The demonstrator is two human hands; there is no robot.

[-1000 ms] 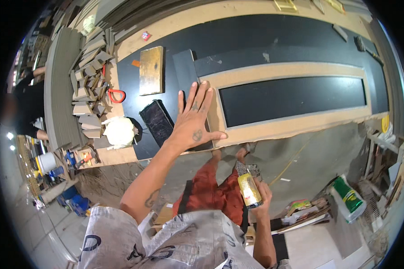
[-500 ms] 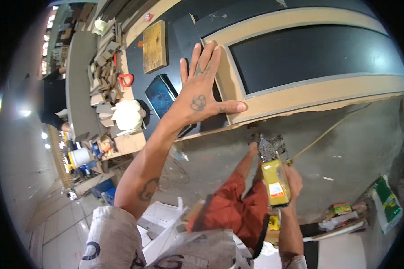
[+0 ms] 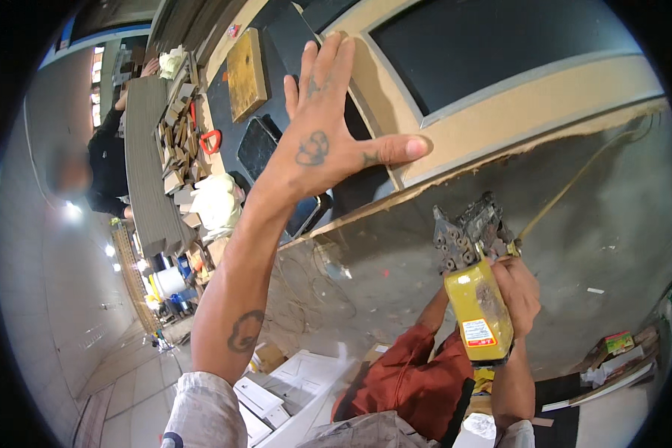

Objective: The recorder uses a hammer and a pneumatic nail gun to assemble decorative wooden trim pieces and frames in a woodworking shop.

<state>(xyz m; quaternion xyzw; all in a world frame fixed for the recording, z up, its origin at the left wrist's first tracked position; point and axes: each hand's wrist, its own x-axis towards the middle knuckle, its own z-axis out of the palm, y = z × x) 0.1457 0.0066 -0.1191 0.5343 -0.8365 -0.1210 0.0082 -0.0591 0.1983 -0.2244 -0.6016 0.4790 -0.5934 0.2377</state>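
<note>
Tool (image 3: 481, 310) — yellow, right fingers (image 3: 517, 287) clasping its side, left fingers (image 3: 342, 67) splayed on framed panel (image 3: 500, 123)

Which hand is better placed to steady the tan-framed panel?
Probably the left hand: spread over the panel at its left end, seemingly touching it. The right hand grips the yellow tool, off the panel.

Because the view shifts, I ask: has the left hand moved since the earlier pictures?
No: against the pale frame, the left hand has not visibly moved; its thumb stays just below the lower left corner of the black panel.
</note>
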